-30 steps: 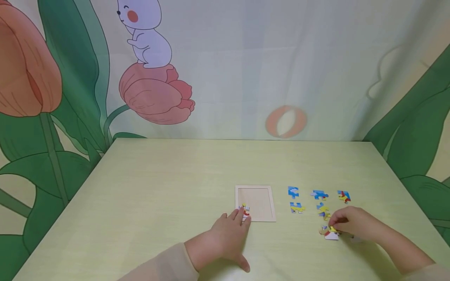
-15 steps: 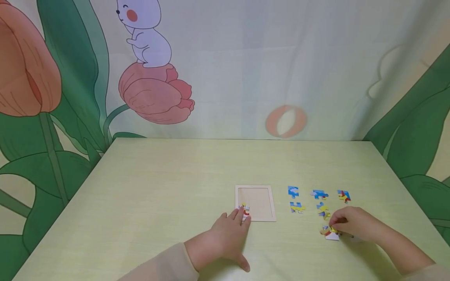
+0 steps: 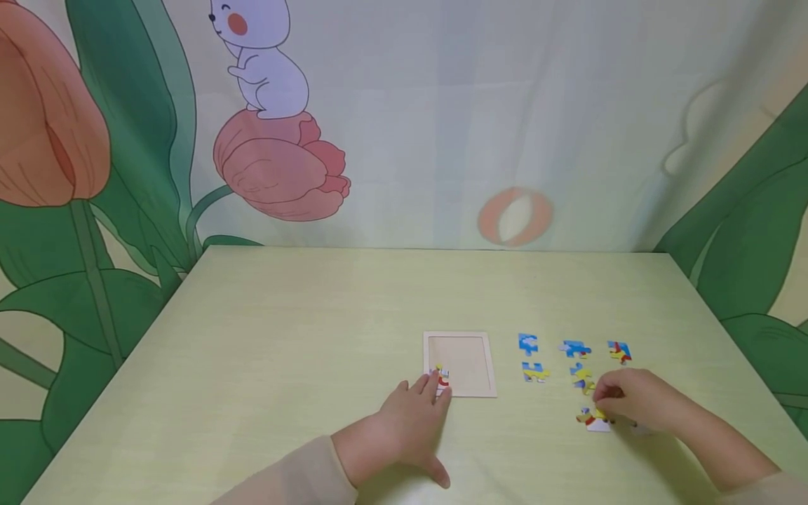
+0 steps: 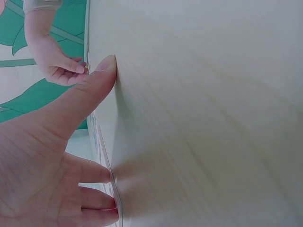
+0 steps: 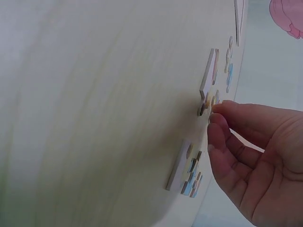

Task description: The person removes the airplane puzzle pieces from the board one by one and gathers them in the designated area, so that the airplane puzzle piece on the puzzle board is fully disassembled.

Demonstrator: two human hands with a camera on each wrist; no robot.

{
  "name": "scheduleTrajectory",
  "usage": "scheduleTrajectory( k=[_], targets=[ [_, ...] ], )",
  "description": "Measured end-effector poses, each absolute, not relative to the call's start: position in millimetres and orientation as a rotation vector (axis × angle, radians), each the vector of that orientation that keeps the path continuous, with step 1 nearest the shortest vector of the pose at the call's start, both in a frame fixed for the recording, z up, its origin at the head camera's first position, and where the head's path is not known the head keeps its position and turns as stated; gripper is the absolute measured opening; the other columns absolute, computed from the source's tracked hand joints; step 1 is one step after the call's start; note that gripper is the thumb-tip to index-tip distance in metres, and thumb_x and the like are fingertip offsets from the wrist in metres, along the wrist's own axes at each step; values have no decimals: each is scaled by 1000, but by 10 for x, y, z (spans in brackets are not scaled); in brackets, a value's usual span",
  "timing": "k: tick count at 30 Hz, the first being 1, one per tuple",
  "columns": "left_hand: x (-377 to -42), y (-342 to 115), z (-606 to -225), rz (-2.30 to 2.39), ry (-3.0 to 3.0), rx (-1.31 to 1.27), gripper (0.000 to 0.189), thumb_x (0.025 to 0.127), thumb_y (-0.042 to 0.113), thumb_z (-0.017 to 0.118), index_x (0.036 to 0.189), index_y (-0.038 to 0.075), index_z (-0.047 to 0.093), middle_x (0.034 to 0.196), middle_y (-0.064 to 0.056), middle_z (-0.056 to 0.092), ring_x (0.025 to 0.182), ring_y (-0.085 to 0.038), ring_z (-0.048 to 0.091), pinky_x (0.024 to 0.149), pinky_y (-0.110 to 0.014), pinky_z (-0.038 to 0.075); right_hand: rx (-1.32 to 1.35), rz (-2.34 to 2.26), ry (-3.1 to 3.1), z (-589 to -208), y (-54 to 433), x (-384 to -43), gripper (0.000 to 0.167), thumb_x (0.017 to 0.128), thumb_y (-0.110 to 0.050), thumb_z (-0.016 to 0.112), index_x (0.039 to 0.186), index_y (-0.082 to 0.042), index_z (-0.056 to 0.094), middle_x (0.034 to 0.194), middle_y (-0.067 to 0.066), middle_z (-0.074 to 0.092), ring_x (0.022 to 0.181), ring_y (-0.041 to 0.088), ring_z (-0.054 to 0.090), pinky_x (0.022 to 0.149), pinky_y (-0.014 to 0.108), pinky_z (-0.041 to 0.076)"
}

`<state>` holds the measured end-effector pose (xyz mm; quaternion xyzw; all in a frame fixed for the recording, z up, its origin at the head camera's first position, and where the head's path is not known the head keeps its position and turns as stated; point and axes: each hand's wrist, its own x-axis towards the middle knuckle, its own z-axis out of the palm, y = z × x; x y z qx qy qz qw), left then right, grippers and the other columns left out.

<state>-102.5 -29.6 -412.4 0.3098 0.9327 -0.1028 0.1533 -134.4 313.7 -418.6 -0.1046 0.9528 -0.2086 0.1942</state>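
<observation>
My left hand [image 3: 407, 421] rests with spread, straight fingers on the lower left corner of a small wooden puzzle frame [image 3: 490, 365]. A jigsaw piece [image 3: 440, 375] lies in that corner, partly under the fingertips. At the right, the thumb and forefinger of my right hand [image 3: 640, 400] pinch the edge of a white, red and yellow jigsaw piece [image 3: 596, 424]. The right wrist view shows this jigsaw piece [image 5: 207, 75] at the fingertips, low over the table; whether it touches the wood I cannot tell. Another jigsaw piece [image 3: 642, 429] is mostly hidden beneath the right hand.
Between the frame and the right hand lie several blue and yellow jigsaw pieces [image 3: 535, 372], loosely in rows. The pale wooden table [image 3: 284, 337] reaches back to a curtain [image 3: 404, 140] printed with flowers and a white animal.
The jigsaw piece in the right fingers has turned slightly and shifted a little to the right. The left hand stays put on the frame.
</observation>
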Motion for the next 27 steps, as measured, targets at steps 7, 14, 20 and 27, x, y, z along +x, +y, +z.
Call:
scheduleTrajectory(
  k=[7,14,20,27],
  targets=[
    [-1027,-291,-4131,-313,2672,885,120,52,84,60,146,14,31,151,-13,24,137,-25,25,106,-44,27,-325,-749,2638,-4190,2919,-1372,6,87,-16,66,89,-11,66,79,-4,59,72,15,51,64,27,46],
    [-1031,-286,-4133,-317,2676,893,120,53,84,59,146,14,31,151,-13,24,136,-27,26,105,-44,29,-591,-952,2562,-4178,2447,-1480,9,90,-16,62,94,-9,67,88,-2,63,76,13,54,66,24,48],
    [-1012,-306,-4131,-268,2690,892,120,52,82,62,144,12,34,150,-16,25,135,-28,29,103,-38,34,-720,-958,2537,-4186,1981,-1554,15,89,-13,62,102,-7,68,94,-3,65,83,11,56,73,25,48],
    [-1019,-330,-4132,-198,2697,888,119,52,81,64,144,11,35,149,-22,23,135,-31,29,101,-36,36,-746,-978,2496,-4208,1623,-1626,26,90,-9,60,115,-2,63,104,4,65,93,19,59,82,33,48]
  ],
)
